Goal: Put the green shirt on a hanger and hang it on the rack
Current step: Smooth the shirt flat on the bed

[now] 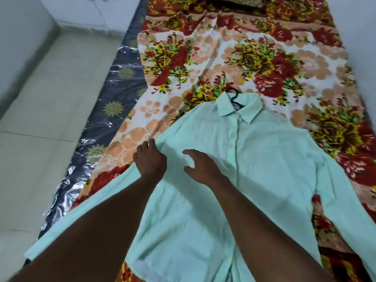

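Nearest the camera, both bare forearms reach forward over the lower body of the green shirt (264,169), which lies flat, front up and buttoned, on a floral blanket (254,58).

Left hand (150,159): palm down, its fingers (149,144) on the shirt's edge where sleeve meets shoulder. Whether they pinch the cloth or only press it cannot be told.

Right hand (201,169): just right of the left hand, over the chest panel, fingers (188,153) spread and loosely curved. It holds nothing.

The shirt's long axis runs from the hem, behind the fingers, straight away to the collar (223,105), which lies beyond both hands and to their right. One sleeve trails back to the left of the left fingers, the other well to the right of the right fingers.

The black hook of a hanger (239,105) shows out of the collar opening. Its arms are hidden, so judged already inside the shirt.

Judgement: the lift turns on that hook. It lies forward and right of the fingers, and the right hand is the nearer.

Left of the left fingers, a plastic-wrapped mattress edge (114,110). No rack is in view.
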